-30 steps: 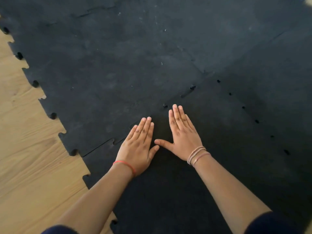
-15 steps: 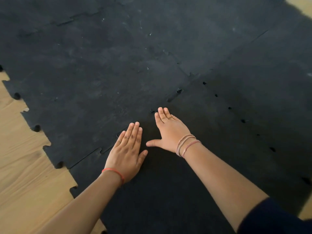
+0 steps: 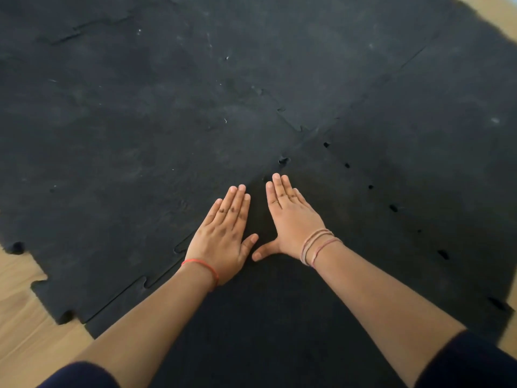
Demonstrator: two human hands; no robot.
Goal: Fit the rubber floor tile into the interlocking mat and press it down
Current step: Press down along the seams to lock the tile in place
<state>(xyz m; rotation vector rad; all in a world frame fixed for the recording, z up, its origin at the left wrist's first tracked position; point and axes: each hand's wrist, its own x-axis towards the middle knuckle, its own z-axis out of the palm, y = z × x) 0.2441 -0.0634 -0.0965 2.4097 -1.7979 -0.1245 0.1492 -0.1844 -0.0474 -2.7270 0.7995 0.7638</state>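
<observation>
Nearest the camera, 2 bare forearms w/ dark sleeves reach fwd over the rubber floor tile [image 3: 265,317], which lies flat in the mat's near corner. Left hand [image 3: 221,239], red band at wrist, lies flat & spread, palm down, holding nothing, across the jagged seam at the tile's left edge. Right hand [image 3: 291,219], 3 thin bands at wrist, also flat, fingers together, thumb out, on the tile near its far corner. Beyond: interlocking mat [image 3: 167,107]; small open gaps along the right seam. Wood floor [image 3: 25,317] at left.
</observation>
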